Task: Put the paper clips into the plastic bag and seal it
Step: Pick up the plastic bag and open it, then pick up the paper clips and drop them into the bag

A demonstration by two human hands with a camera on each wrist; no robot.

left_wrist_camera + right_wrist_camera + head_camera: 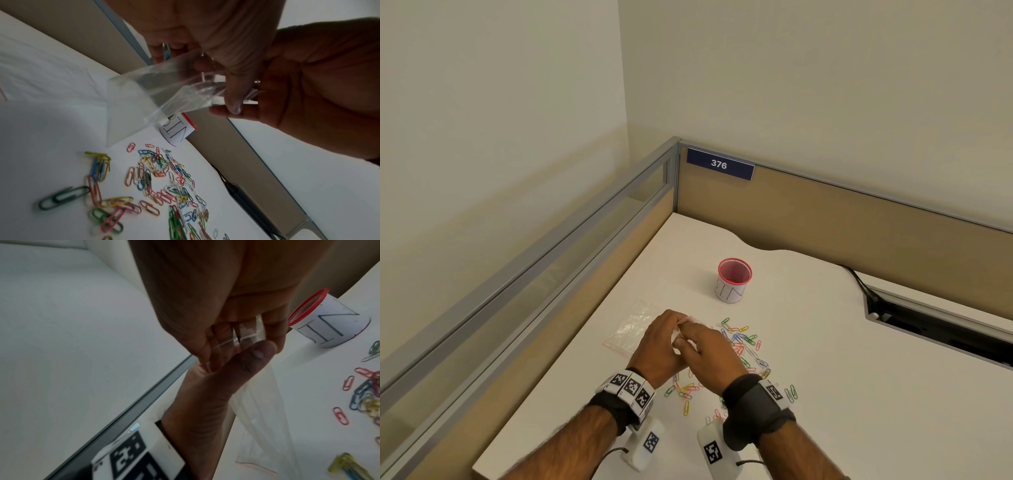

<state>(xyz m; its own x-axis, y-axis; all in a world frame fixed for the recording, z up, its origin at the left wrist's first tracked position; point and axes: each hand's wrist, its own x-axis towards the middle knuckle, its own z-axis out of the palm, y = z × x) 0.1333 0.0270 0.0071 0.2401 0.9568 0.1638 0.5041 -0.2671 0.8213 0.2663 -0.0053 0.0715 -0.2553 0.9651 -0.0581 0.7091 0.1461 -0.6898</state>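
Note:
Both hands meet above the white table [808,359] and pinch the top edge of a small clear plastic bag [144,97], which looks empty. My left hand [666,337] holds it with the thumb over the mouth strip. From the other side, my right hand [700,342] grips the same strip [246,334] between fingers and thumb. The bag's body hangs down towards the table. Several coloured paper clips [744,344] lie scattered under and to the right of the hands, and appear again in the left wrist view as loose paper clips [164,175].
A red mesh cup [734,281] wrapped in labelled white paper stands behind the clips. Spare clear bags [631,325] lie flat left of the hands. A cable slot [935,325] opens at the right. Partition walls [825,219] close the back and left sides.

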